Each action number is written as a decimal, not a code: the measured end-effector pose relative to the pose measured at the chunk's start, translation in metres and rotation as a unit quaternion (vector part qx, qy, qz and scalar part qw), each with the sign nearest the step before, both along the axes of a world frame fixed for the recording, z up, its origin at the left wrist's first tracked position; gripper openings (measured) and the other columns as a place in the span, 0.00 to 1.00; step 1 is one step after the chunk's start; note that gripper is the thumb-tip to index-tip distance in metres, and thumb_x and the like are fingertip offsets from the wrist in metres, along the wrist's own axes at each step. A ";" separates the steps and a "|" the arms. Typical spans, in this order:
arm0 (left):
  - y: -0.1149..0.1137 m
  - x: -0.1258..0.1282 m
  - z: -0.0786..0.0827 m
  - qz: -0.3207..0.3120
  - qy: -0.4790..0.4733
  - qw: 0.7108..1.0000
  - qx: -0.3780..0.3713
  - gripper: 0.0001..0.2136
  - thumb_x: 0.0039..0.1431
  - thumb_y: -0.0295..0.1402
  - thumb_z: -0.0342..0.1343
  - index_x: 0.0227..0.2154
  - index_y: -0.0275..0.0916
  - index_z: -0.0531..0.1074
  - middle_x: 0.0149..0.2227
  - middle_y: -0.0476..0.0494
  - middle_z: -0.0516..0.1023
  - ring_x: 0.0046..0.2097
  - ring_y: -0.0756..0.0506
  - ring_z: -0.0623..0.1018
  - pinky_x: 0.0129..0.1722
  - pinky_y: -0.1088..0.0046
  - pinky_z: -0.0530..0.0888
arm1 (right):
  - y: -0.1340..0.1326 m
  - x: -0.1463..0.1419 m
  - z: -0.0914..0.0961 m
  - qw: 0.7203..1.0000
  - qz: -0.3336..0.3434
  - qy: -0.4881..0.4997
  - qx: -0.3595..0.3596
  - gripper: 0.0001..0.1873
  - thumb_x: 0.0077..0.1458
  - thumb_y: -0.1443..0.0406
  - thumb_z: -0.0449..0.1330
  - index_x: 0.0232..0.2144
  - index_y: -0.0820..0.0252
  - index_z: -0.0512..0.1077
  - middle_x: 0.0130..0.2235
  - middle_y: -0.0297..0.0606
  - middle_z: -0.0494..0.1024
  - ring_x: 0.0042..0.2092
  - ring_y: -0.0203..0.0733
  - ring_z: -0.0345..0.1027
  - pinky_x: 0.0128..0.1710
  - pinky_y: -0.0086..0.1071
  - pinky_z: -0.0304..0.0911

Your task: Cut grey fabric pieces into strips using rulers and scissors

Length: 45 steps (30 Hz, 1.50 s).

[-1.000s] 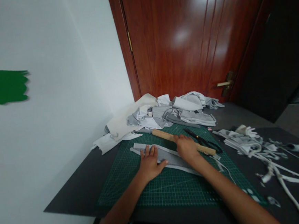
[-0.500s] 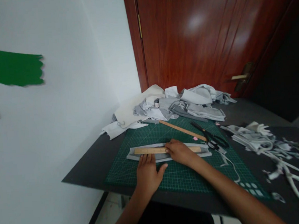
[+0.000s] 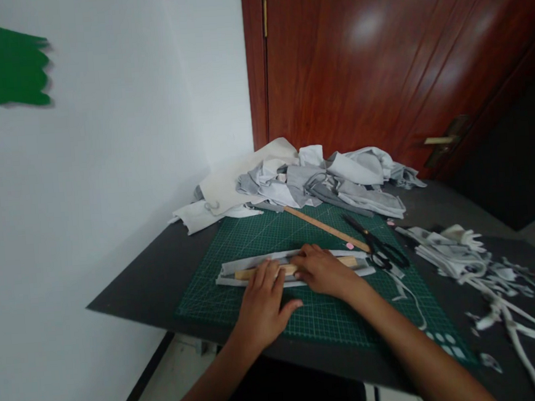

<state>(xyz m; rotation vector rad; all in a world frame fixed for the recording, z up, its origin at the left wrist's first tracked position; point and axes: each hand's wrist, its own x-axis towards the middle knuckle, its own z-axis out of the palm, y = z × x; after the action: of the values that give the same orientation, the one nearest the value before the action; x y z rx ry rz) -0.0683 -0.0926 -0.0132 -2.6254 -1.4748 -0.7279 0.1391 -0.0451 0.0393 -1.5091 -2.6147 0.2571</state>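
Observation:
A grey fabric strip (image 3: 236, 268) lies across the green cutting mat (image 3: 261, 235). A short wooden ruler (image 3: 245, 274) rests lengthwise on the strip. My left hand (image 3: 263, 304) lies flat with fingers spread, pressing on the ruler and strip. My right hand (image 3: 323, 270) rests palm down on the ruler's right part, fingers together and curved over it. A second, longer wooden ruler (image 3: 325, 228) lies diagonally farther back on the mat, with black scissors (image 3: 377, 249) beside it.
A heap of white and grey fabric pieces (image 3: 303, 182) sits at the back of the dark table (image 3: 130, 285). Cut fabric strips (image 3: 476, 258) are strewn at the right. A white wall is at the left, a red-brown door (image 3: 377, 62) behind.
The short ruler has been brought from the back of the mat down onto the grey strip. My left hand has moved up onto it. The camera has shifted.

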 end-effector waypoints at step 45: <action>-0.022 0.019 0.010 0.040 0.008 0.998 -0.049 0.10 0.67 0.31 0.55 0.48 0.39 0.78 0.47 0.39 0.79 0.50 0.36 0.76 0.49 0.52 0.74 | 0.018 0.026 -0.005 0.997 -0.056 -0.003 -0.049 0.29 0.67 0.59 0.55 0.68 0.58 0.65 0.63 0.47 0.74 0.62 0.53 0.70 0.59 0.38 0.63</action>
<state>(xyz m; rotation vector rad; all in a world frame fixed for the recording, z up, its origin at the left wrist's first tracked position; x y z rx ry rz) -0.0490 -0.1147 -0.0031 -2.6164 -1.6406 -0.6411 0.1651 -0.0266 0.0346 -1.6823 -2.5454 0.3765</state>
